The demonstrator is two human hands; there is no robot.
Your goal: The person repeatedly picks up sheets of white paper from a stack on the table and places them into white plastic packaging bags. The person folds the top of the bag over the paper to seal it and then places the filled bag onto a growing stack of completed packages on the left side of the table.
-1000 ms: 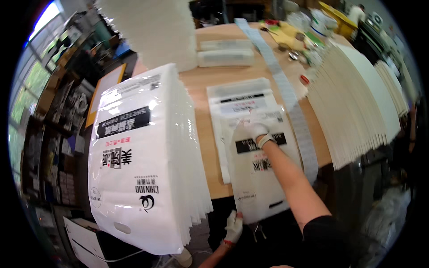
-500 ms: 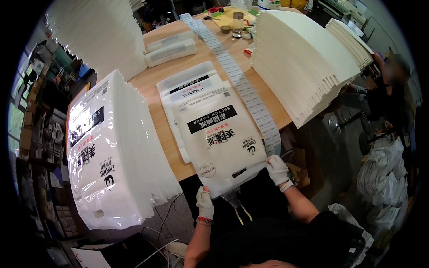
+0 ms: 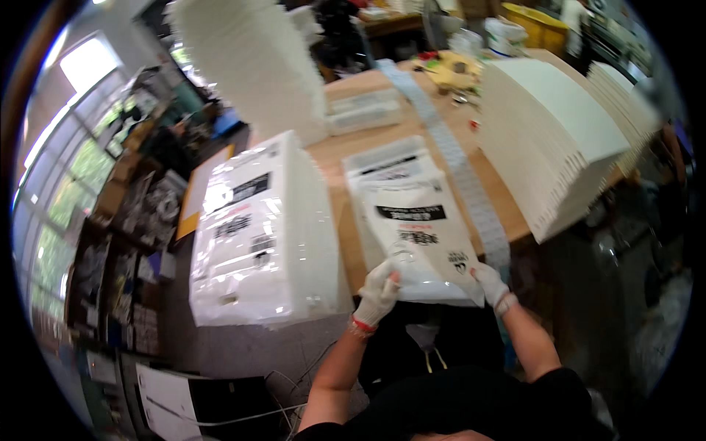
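Note:
A white plastic-wrapped pack of paper (image 3: 419,234) with black printed blocks lies across the near part of the table, its lower end bowed and reaching past the edge. My left hand (image 3: 380,294), in a white knit glove with a red cuff, grips its lower left edge, thumb on top. At the lower right corner, my gloved right hand (image 3: 490,285) pinches the pack, fingers partly hidden. Beneath and beyond it lies another wrapped pack (image 3: 379,158), mostly covered. To the left rises a tall stack of similar glossy packs (image 3: 243,220).
A long strip of pale labels (image 3: 448,147) runs down the wooden table (image 3: 507,195) beside the pack. Tall stacks of white paper (image 3: 559,140) stand at right, another stack (image 3: 250,73) far left. Smaller clear packs (image 3: 364,114) lie behind. Cables trail on the floor.
The view has swung left, shifting the scene rightward. My left hand has moved up the pack's left side, and the pack's near end, flat before, now bends.

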